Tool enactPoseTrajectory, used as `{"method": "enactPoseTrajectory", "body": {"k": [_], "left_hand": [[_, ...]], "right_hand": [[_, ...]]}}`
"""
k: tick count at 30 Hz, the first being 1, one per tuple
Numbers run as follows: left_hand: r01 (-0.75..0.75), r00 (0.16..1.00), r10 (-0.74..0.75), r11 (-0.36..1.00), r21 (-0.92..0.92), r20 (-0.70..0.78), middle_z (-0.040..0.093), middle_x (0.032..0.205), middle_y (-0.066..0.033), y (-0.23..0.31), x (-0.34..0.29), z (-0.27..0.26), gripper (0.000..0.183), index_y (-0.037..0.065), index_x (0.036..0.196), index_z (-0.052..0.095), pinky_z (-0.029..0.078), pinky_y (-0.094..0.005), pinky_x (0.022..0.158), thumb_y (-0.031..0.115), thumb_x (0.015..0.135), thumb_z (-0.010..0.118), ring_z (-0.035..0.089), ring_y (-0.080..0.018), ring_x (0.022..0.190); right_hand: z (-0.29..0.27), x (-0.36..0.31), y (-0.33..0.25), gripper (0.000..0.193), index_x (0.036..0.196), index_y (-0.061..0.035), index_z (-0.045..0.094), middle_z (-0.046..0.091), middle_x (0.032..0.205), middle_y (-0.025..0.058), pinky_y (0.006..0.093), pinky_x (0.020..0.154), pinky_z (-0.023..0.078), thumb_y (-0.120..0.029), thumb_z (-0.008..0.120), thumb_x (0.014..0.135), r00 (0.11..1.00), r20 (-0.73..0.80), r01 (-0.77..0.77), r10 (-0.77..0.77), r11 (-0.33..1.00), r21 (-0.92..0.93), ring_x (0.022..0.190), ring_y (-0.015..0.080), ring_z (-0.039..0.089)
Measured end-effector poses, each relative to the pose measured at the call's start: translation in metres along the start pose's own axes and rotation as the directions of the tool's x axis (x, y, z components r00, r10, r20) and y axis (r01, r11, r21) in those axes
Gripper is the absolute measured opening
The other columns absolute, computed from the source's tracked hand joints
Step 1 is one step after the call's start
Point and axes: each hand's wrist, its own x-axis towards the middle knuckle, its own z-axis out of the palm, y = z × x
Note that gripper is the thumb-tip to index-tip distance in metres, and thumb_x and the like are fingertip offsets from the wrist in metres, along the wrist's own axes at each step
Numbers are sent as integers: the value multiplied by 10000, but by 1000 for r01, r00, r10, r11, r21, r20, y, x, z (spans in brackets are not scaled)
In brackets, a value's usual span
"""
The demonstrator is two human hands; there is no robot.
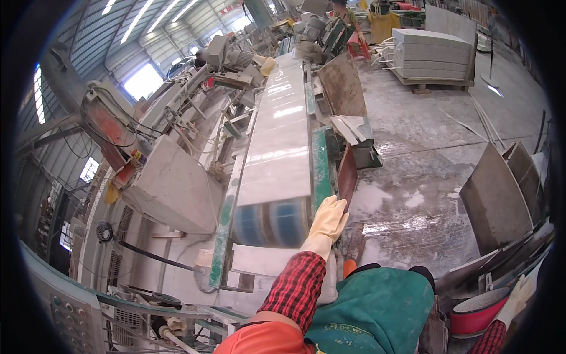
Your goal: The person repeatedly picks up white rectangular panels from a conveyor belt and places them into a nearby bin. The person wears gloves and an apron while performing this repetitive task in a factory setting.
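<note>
We mark a conveyor (320,165) with green side rails (222,239) running from 6 toward 12 o'clock, its belt (254,225) blue at the near end; pale, glossy slabs (277,141) lie on it. On the wet grey floor (401,165), we find 1 pallet (436,82) bearing stacked slabs (427,56) at 2 o'clock.

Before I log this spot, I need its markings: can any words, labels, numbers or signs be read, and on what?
No text can be quoted.
Green apron: yellowish printing, too small and blurred.
Control panel: any markings too small.
Distant red sign: too blurred.
</note>
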Motion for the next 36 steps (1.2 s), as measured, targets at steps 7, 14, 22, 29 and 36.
{"method": "enactPoseTrajectory", "body": {"k": [7, 14, 22, 29, 36], "left_hand": [[-29, 999, 29, 1000, -5, -32, 659, 1085, -201, 0, 1, -1, 244, 5, 1052, 594, 381, -464, 1092, 156, 868, 645, 531, -399, 1199], [-14, 1000, 13, 999, -37, -13, 641, 1075, -216, -2, 0, -1, 286, 0, 1124, 622, 410, -456, 1015, 135, 872, 638, 515, -413, 1149], [-38, 997, 35, 998, -39, -70, 636, 1002, -215, -7, -4, 3, 244, -5, 1059, 629, 422, -463, 964, 136, 861, 639, 524, -414, 1080], [24, 1000, -25, 999, -27, -10, 688, 1008, -183, -3, -2, -2, 204, 11, 1001, 643, 403, -456, 1076, 169, 872, 646, 550, -385, 1184], [25, 1000, -25, 999, -32, -4, 692, 965, -173, -4, -1, -1, 177, 15, 953, 636, 401, -456, 1079, 175, 878, 634, 552, -372, 1180]], "right_hand": [[29, 3, 20, 639, 1477, -98, 424, 432, 1507, 141, 463, 1113, 343, -548, 352, 1029, 992, -70, 110, -109, 994, 10, 1383, 313, 399], [25, -4, 16, 664, 1486, -99, 418, 429, 1515, 134, 472, 1110, 336, -568, 360, 1019, 993, -64, 102, -100, 995, 18, 1390, 317, 390], [-6, -23, -8, 648, 1484, -65, 414, 432, 1508, 171, 458, 1147, 298, -525, 371, 1030, 998, -5, 56, -56, 998, 37, 1409, 330, 361], [14, -17, 7, 606, 1450, -13, 443, 467, 1468, 205, 437, 1141, 315, -455, 411, 1036, 987, -77, 145, -142, 989, 37, 1364, 355, 413], [22, -19, 13, 563, 1429, 0, 463, 496, 1439, 210, 441, 1125, 338, -397, 441, 1031, 971, -132, 204, -200, 979, 20, 1328, 362, 452]]}}
